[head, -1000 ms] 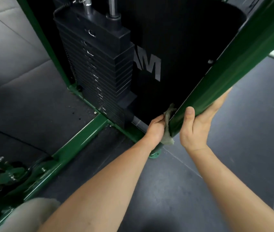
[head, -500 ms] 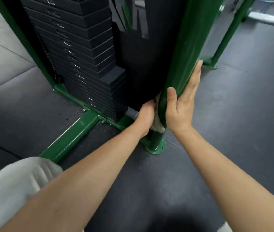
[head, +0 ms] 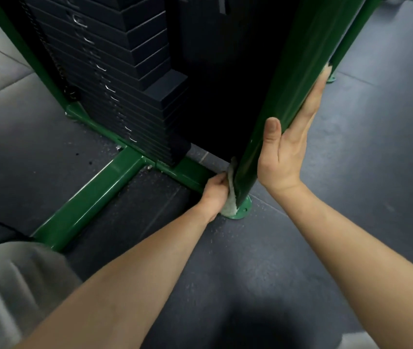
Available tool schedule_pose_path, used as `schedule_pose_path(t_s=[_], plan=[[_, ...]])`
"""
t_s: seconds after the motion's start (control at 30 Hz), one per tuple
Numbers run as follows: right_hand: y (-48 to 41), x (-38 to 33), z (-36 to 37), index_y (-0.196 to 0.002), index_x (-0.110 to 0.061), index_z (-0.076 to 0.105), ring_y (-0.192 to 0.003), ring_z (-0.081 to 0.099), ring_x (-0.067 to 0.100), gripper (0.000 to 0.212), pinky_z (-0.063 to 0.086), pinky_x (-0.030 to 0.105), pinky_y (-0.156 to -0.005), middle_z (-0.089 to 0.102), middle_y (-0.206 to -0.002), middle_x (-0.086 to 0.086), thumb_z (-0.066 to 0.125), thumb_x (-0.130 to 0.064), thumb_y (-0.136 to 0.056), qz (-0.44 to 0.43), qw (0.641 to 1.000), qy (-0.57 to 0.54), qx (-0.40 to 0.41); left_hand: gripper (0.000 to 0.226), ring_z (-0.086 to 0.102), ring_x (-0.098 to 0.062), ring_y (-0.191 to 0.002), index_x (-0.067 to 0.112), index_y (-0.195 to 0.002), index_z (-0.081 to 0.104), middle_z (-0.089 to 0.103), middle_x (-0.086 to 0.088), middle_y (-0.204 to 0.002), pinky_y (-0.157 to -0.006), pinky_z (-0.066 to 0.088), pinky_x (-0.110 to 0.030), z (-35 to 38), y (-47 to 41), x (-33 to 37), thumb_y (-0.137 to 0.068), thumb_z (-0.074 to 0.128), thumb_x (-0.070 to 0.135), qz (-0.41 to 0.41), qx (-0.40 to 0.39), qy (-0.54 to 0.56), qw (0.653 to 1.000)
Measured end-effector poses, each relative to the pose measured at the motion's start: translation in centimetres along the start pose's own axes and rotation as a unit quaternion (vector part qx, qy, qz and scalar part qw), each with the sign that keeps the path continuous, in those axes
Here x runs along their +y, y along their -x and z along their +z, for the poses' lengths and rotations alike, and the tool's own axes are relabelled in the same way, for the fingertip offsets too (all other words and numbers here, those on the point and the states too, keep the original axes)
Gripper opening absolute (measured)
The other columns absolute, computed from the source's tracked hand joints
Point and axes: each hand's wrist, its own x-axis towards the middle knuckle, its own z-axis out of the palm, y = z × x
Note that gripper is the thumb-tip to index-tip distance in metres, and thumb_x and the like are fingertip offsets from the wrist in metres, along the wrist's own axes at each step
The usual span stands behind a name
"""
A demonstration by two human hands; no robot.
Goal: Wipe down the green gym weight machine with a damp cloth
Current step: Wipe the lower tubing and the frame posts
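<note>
— Far left first?
— Green floor rail (head: 92, 197) of the gym weight machine, flat on the dark rubber floor (head: 366, 152); black weight stack (head: 114, 79) above the cross rail.

— Then the cloth?
— Pale, bunched cloth (head: 230, 197) pressed against the left face of the green upright post (head: 288, 79), right down by the round foot plate (head: 243, 210). Left hand (head: 214, 195) curled around it, pinching it to the metal.

— And on the right?
— Right hand (head: 286, 149) flat along the post's other side, fingers straight, thumb hooked over the front edge. Bracing, holding nothing.

— Step in hand?
— Probably the bottom end of a stroke down the post.

— Next move?
— Likely either back up along an unwiped face, or around the foot plate and onto the floor rail. Needs firm pressure and a fresh fold of cloth, plus care at the plate's bolts.
</note>
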Motion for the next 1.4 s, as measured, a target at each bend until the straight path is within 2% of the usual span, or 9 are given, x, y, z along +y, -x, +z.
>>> schedule_pose_path(t_s=[0.17,0.37,0.53,0.73,0.93,1.03,1.13,1.27,1.4], plan=[[6.5,2.3,0.6,-0.159,0.007,-0.010,-0.160,0.005,0.031,0.097,0.034,0.057,-0.120,-0.012,-0.171,0.017,0.063,-0.024,-0.102,0.094,0.991,0.051,-0.086,0.028,0.073,-0.028,-0.106,0.008,-0.120,0.071,0.076,-0.013,-0.112,-0.096,0.060,-0.041,0.4,-2.1,-0.9,-0.107,0.048,0.018,0.041,0.020,-0.043,0.998],[11.7,3.4,2.6,-0.160,-0.030,-0.023,-0.155,0.028,0.025,0.101,0.047,0.050,-0.109,-0.002,-0.174,-0.007,0.054,-0.058,-0.100,0.299,0.940,0.092,-0.137,0.020,0.067,-0.026,-0.100,0.020,-0.099,0.067,0.073,-0.004,-0.103,-0.088,0.052,-0.036,-0.7,-5.7,-2.2,-0.103,0.048,0.028,0.110,0.050,-0.332,0.936],[15.0,4.2,5.0,-0.162,-0.018,-0.016,-0.142,0.046,0.036,0.093,0.046,0.048,-0.104,0.024,-0.170,0.009,0.035,-0.066,-0.102,0.446,0.862,0.142,-0.196,0.028,0.065,-0.028,-0.098,0.018,-0.093,0.063,0.067,-0.007,-0.103,-0.087,0.052,-0.039,-1.5,-5.8,-3.4,-0.099,0.038,0.030,0.173,0.024,-0.402,0.899],[15.0,3.8,5.7,-0.159,-0.004,0.006,-0.133,0.054,0.036,0.090,0.049,0.047,-0.099,0.040,-0.160,0.016,0.027,-0.069,-0.100,0.456,0.839,0.229,-0.190,0.025,0.056,-0.031,-0.103,0.012,-0.108,0.070,0.063,-0.008,-0.110,-0.075,0.055,-0.043,-5.2,-7.4,-6.0,-0.092,0.066,0.030,0.329,0.037,-0.554,0.764],[12.5,2.5,7.3,-0.145,0.003,0.032,-0.132,0.054,0.038,0.076,0.041,0.041,-0.105,0.055,-0.143,0.021,0.043,-0.060,-0.103,0.638,0.713,0.181,-0.229,0.028,0.058,-0.042,-0.104,0.000,-0.116,0.073,0.061,-0.021,-0.112,-0.077,0.056,-0.049,-11.2,-9.8,-3.0,-0.096,0.061,0.015,0.319,0.116,-0.641,0.688],[11.8,3.0,6.6,-0.120,0.001,0.062,-0.103,0.072,0.036,0.053,0.057,0.042,-0.097,0.073,-0.113,0.019,0.051,-0.041,-0.089,0.628,0.701,0.181,-0.287,0.033,0.053,-0.038,-0.113,0.002,-0.122,0.069,0.056,-0.018,-0.124,-0.082,0.051,-0.045,-10.8,-9.6,-2.5,-0.090,0.070,0.007,0.300,0.115,-0.671,0.668],[12.0,2.7,6.2,-0.082,0.003,0.067,-0.077,0.076,0.031,0.032,0.063,0.036,-0.080,0.077,-0.083,0.018,0.044,-0.018,-0.090,0.589,0.677,0.134,-0.421,0.044,0.056,-0.037,-0.116,0.009,-0.141,0.055,0.055,-0.017,-0.130,-0.088,0.049,-0.042,-7.6,-7.8,-4.3,-0.097,0.059,0.011,0.266,0.083,-0.605,0.746],[13.3,2.4,6.7,-0.108,-0.001,0.069,-0.097,0.069,0.035,0.031,0.053,0.033,-0.078,0.073,-0.109,0.019,0.047,-0.014,-0.090,0.434,0.718,0.183,-0.513,0.059,0.044,-0.040,-0.144,0.003,-0.148,0.053,0.049,-0.021,-0.153,-0.125,0.027,-0.035,-6.3,-5.6,-9.0,-0.091,0.064,0.008,0.361,-0.032,-0.594,0.718],[14.0,2.8,7.0,-0.113,-0.009,0.067,-0.104,0.067,0.038,0.030,0.051,0.035,-0.081,0.070,-0.116,0.015,0.048,-0.018,-0.092,0.357,0.748,0.221,-0.514,0.073,0.016,-0.027,-0.159,0.012,-0.165,0.023,0.014,-0.010,-0.173,-0.124,0.002,-0.024,-8.9,-7.3,-7.7,-0.099,0.054,0.006,0.359,-0.028,-0.646,0.673]])
